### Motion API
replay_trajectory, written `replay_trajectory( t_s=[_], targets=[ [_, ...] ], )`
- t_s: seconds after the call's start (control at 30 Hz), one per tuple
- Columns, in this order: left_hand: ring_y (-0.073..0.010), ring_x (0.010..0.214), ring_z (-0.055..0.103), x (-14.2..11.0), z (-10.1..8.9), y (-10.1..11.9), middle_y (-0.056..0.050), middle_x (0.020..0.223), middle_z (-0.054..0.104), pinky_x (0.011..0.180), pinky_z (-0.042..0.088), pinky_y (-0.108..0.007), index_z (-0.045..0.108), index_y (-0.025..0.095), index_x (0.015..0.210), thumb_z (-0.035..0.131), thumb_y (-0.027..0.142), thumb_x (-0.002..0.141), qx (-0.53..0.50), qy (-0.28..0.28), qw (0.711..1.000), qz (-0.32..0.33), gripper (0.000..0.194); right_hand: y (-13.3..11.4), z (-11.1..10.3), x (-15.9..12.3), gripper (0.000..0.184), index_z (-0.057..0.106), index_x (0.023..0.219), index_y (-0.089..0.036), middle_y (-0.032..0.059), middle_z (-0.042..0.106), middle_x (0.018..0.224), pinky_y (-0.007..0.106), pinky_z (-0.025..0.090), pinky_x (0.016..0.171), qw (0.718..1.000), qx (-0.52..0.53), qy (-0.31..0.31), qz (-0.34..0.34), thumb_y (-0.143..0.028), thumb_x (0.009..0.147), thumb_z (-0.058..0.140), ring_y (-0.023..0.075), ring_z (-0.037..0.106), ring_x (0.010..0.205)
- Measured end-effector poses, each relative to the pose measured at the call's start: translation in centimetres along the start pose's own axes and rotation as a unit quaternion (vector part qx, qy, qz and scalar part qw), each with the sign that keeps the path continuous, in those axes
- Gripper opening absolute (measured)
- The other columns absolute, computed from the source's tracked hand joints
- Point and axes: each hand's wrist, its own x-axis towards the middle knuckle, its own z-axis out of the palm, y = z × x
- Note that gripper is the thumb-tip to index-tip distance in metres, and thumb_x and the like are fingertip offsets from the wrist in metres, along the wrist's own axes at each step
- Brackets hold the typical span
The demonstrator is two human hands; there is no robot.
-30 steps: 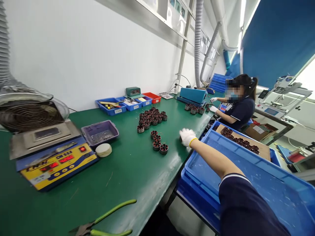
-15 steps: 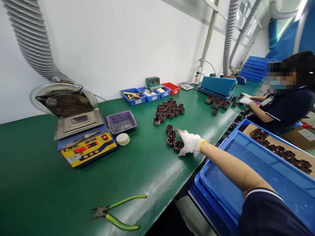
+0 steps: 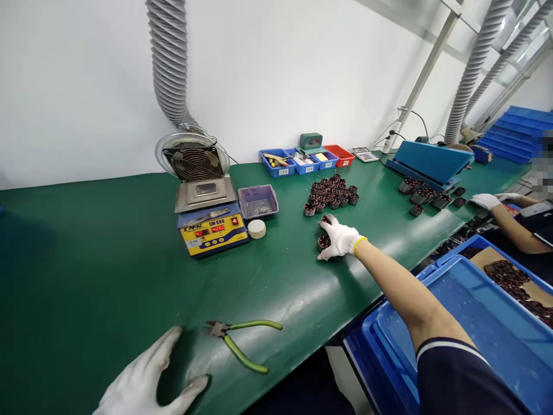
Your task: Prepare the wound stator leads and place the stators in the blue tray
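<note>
My right hand (image 3: 341,239), in a white glove with a yellow cuff, reaches over a few copper-wound motor stators (image 3: 324,241) on the green table. Its thumb and fingers span them at both sides, and its palm hides part of the group. At the lower left, my gloved left hand (image 3: 147,374) is open, thumb and fingers apart, with nothing between them. Right of it lie diagonal cutters (image 3: 221,330) with green handles, spread apart and not touched. Behind my right hand stands a larger cluster of stators (image 3: 332,195).
A yellow-and-blue solder pot (image 3: 216,236) with lit displays stands under a fan and hose. Beside it are a purple tray (image 3: 276,210) and a round white block (image 3: 256,229). Blue bins (image 3: 276,172) line the wall. Blue trays (image 3: 389,328) stand right; a co-worker's gloved hand (image 3: 486,200) is beyond.
The view has swung left. My right hand has moved left over the stators beside it, now covering most of them. My left hand has come into view at the lower left.
</note>
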Motion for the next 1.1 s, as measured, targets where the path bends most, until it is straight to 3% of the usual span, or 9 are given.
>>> replay_trajectory(
  t_s=[0.23, 0.43, 0.5, 0.57, 0.67, 0.8, 0.9, 1.0, 1.1],
  targets=[
    [-0.033, 0.111, 0.063, 2.3, -1.1, 0.5, -0.015, 0.128, 0.062, 0.092, 0.053, -0.046, 0.048, 0.019, 0.129, 0.055, 0.06, 0.079, -0.016, 0.077, 0.989, 0.123, 0.064, -4.8, 1.1, -0.9, 0.109, 0.029, 0.149, -0.035, 0.0117, 0.02, 0.159, 0.051, 0.049, 0.095, 0.999, 0.003, 0.033, -0.008, -0.069, 0.055, 0.074, 0.0396, 0.053, 0.123],
    [-0.0318, 0.112, 0.062, 2.1, -1.4, 0.2, -0.013, 0.127, 0.063, 0.091, 0.053, -0.045, 0.05, 0.02, 0.127, 0.059, 0.054, 0.081, -0.02, 0.101, 0.978, 0.182, 0.059, -8.9, 0.9, -2.0, 0.113, 0.031, 0.147, -0.039, 0.0066, 0.024, 0.157, 0.045, 0.047, 0.099, 0.999, 0.011, 0.028, -0.027, -0.067, 0.049, 0.079, 0.0357, 0.051, 0.126],
    [-0.0315, 0.113, 0.062, 2.1, -1.7, 0.1, -0.013, 0.128, 0.063, 0.091, 0.053, -0.045, 0.05, 0.02, 0.128, 0.06, 0.054, 0.08, -0.026, 0.102, 0.975, 0.197, 0.06, -8.7, 0.2, -2.9, 0.121, 0.025, 0.15, -0.039, 0.0057, 0.023, 0.158, 0.043, 0.043, 0.103, 0.999, 0.011, 0.029, -0.015, -0.069, 0.046, 0.08, 0.035, 0.044, 0.133],
    [-0.0314, 0.113, 0.061, 2.1, -1.9, 0.1, -0.013, 0.128, 0.063, 0.092, 0.053, -0.044, 0.05, 0.019, 0.128, 0.061, 0.054, 0.079, -0.034, 0.101, 0.974, 0.199, 0.062, -7.6, -0.5, -3.9, 0.129, 0.017, 0.152, -0.035, 0.0114, 0.024, 0.157, 0.048, 0.041, 0.104, 0.999, 0.006, 0.028, 0.03, -0.068, 0.046, 0.081, 0.0385, 0.041, 0.135],
    [-0.0312, 0.114, 0.061, 2.1, -2.0, 0.2, -0.013, 0.129, 0.062, 0.093, 0.052, -0.045, 0.049, 0.018, 0.129, 0.061, 0.052, 0.08, -0.045, 0.098, 0.976, 0.191, 0.061, -5.7, -0.7, -5.1, 0.127, 0.025, 0.151, -0.02, 0.0233, 0.043, 0.142, 0.053, 0.047, 0.094, 0.993, 0.004, -0.009, 0.114, -0.061, 0.046, 0.083, 0.0434, 0.053, 0.122],
    [-0.0313, 0.115, 0.06, 2.0, -1.9, 0.3, -0.013, 0.129, 0.062, 0.093, 0.052, -0.046, 0.049, 0.018, 0.129, 0.061, 0.05, 0.08, -0.052, 0.095, 0.977, 0.184, 0.059, -5.9, 0.3, -5.4, 0.11, 0.035, 0.147, -0.021, 0.0162, 0.059, 0.128, 0.043, 0.051, 0.088, 0.99, 0.032, -0.037, 0.129, -0.062, 0.055, 0.078, 0.0344, 0.061, 0.114],
    [-0.0307, 0.115, 0.06, 1.9, -1.8, 0.1, -0.014, 0.13, 0.061, 0.094, 0.053, -0.045, 0.048, 0.017, 0.13, 0.06, 0.049, 0.082, -0.068, 0.101, 0.977, 0.177, 0.06, -7.5, 0.7, -5.5, 0.122, 0.024, 0.151, -0.03, 0.0128, 0.051, 0.138, 0.045, 0.049, 0.092, 0.994, 0.04, -0.006, 0.104, -0.064, 0.049, 0.081, 0.0355, 0.056, 0.12],
    [-0.0295, 0.116, 0.06, 1.9, -1.9, -0.1, -0.014, 0.131, 0.06, 0.093, 0.054, -0.043, 0.046, 0.017, 0.132, 0.06, 0.05, 0.083, -0.086, 0.098, 0.977, 0.171, 0.061, -9.1, 0.8, -5.5, 0.14, 0.007, 0.153, -0.035, 0.0137, 0.02, 0.157, 0.054, 0.042, 0.1, 0.995, 0.031, 0.052, 0.082, -0.066, 0.04, 0.084, 0.0417, 0.038, 0.134],
    [-0.0293, 0.115, 0.061, 1.8, -1.9, -0.3, -0.014, 0.132, 0.06, 0.092, 0.055, -0.041, 0.047, 0.017, 0.132, 0.06, 0.052, 0.083, -0.092, 0.09, 0.978, 0.162, 0.062, -10.6, 1.3, -4.9, 0.142, 0.013, 0.152, -0.036, 0.0125, 0.007, 0.161, 0.054, 0.043, 0.1, 0.997, 0.007, 0.069, 0.019, -0.07, 0.034, 0.083, 0.0433, 0.033, 0.137]
  ],
)
